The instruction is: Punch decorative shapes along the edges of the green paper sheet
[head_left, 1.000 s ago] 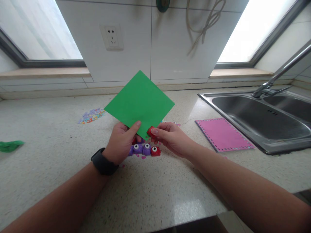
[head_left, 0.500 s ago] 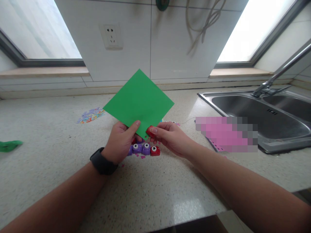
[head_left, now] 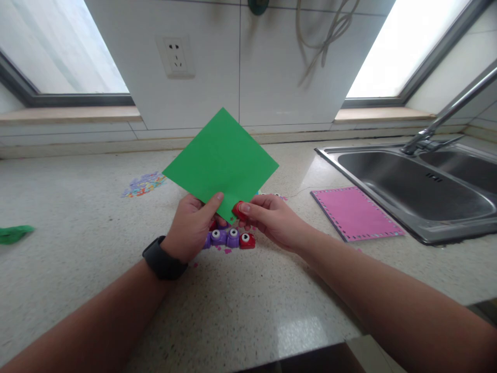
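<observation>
My left hand [head_left: 194, 225] pinches a square green sheet of paper [head_left: 223, 160] near its lower corner, the thumb lying on top. The sheet is held up over the counter with one corner toward me. Between the thumb and fingers of my right hand [head_left: 272, 217] is a small red craft punch [head_left: 238, 209], at the paper's lower right edge. A small cut-out shape shows in the paper beside it. Beneath my hands stand several purple punches [head_left: 233, 238] and a red punch [head_left: 247, 240] with a white top, partly hidden by the left hand and the sheet.
On the right lies a pink sheet stack [head_left: 357, 213] with punched edges, beside the steel sink [head_left: 388, 181]. Colourful paper bits [head_left: 143, 185] are heaped at back left. A green item [head_left: 15, 234] rests at far left. The counter's front edge [head_left: 310, 349] runs below.
Both hands, the green sheet and the red punch hold nearly the same position. The view has shifted very slightly. The pink stack, blurred out by blocks before, now shows plainly.
</observation>
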The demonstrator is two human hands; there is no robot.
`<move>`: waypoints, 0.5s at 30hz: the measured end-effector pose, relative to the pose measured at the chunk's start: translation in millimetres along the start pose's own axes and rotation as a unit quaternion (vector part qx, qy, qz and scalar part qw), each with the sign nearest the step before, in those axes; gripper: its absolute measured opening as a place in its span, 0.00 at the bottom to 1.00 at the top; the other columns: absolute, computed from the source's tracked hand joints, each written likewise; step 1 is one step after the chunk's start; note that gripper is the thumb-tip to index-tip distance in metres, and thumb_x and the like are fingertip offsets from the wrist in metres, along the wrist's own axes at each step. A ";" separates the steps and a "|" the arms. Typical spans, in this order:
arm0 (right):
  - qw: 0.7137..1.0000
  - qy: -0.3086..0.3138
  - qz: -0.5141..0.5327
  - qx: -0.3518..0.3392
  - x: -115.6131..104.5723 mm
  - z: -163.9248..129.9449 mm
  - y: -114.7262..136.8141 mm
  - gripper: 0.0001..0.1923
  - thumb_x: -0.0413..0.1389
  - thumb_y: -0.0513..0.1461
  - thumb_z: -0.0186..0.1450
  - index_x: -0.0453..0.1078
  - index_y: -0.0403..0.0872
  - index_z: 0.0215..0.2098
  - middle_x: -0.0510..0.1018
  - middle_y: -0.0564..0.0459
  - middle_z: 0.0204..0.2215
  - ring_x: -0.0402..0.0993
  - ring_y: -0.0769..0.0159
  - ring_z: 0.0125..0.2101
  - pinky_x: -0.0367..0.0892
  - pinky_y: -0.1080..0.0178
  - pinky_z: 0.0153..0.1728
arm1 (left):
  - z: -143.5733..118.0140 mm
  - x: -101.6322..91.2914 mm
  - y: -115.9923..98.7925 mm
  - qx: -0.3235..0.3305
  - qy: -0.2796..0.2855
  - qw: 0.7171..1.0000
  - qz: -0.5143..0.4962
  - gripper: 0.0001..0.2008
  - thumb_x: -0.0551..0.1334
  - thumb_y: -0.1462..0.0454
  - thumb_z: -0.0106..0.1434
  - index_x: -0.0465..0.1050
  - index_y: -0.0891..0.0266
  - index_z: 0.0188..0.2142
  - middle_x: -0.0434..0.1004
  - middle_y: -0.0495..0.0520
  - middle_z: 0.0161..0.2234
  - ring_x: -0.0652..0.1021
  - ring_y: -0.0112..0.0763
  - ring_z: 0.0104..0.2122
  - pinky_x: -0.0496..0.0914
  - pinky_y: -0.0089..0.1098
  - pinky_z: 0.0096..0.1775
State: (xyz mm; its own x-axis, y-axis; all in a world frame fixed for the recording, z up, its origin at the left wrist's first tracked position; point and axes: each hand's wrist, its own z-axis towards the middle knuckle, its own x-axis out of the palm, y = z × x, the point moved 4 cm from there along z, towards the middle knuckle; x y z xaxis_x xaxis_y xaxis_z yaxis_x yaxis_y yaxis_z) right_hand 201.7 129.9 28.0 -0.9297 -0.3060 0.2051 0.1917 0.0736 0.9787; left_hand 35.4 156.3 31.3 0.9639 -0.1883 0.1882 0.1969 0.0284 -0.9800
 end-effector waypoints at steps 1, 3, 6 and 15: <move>1.000 0.000 0.002 0.000 0.2 -0.1 0.1 0.19 0.67 0.50 0.62 0.77 0.42 0.32 0.78 0.50 0.29 0.72 0.68 0.29 0.67 0.62 0.34 | -0.2 -0.1 -0.1 0.000 0.000 1.000 -0.001 0.16 0.72 0.54 0.59 0.75 0.65 0.35 0.75 0.49 0.22 0.72 0.24 0.16 0.68 0.24 0.18; 1.000 0.000 0.006 0.002 0.7 -0.3 0.3 0.19 0.67 0.51 0.62 0.76 0.42 0.32 0.78 0.50 0.29 0.72 0.68 0.29 0.67 0.62 0.34 | -0.6 -0.4 -0.3 0.000 0.000 1.000 -0.003 0.16 0.72 0.54 0.59 0.75 0.65 0.35 0.76 0.49 0.23 0.72 0.24 0.16 0.68 0.24 0.18; 1.000 -0.001 0.010 0.007 2.0 -0.7 0.7 0.19 0.68 0.51 0.61 0.76 0.42 0.32 0.78 0.49 0.29 0.72 0.68 0.29 0.67 0.62 0.33 | -1.1 -0.6 -0.7 0.002 0.000 1.000 -0.007 0.16 0.72 0.54 0.59 0.75 0.65 0.35 0.76 0.49 0.23 0.72 0.24 0.16 0.68 0.23 0.19; 0.999 -0.017 0.026 0.013 4.9 -2.8 3.4 0.19 0.69 0.49 0.60 0.74 0.42 0.30 0.77 0.50 0.27 0.71 0.69 0.27 0.66 0.62 0.31 | -1.9 2.4 -3.4 -0.001 0.000 1.000 -0.003 0.15 0.72 0.55 0.58 0.75 0.65 0.32 0.75 0.48 0.21 0.72 0.24 0.16 0.67 0.24 0.18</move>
State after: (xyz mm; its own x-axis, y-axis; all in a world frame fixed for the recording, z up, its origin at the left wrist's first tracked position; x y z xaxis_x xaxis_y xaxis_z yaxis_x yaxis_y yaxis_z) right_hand 198.7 126.0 32.3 -0.9289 -0.2682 0.2554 0.2330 0.1129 0.9659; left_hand 36.7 153.9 35.0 0.9629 -0.1877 0.1939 0.2020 0.0253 -0.9790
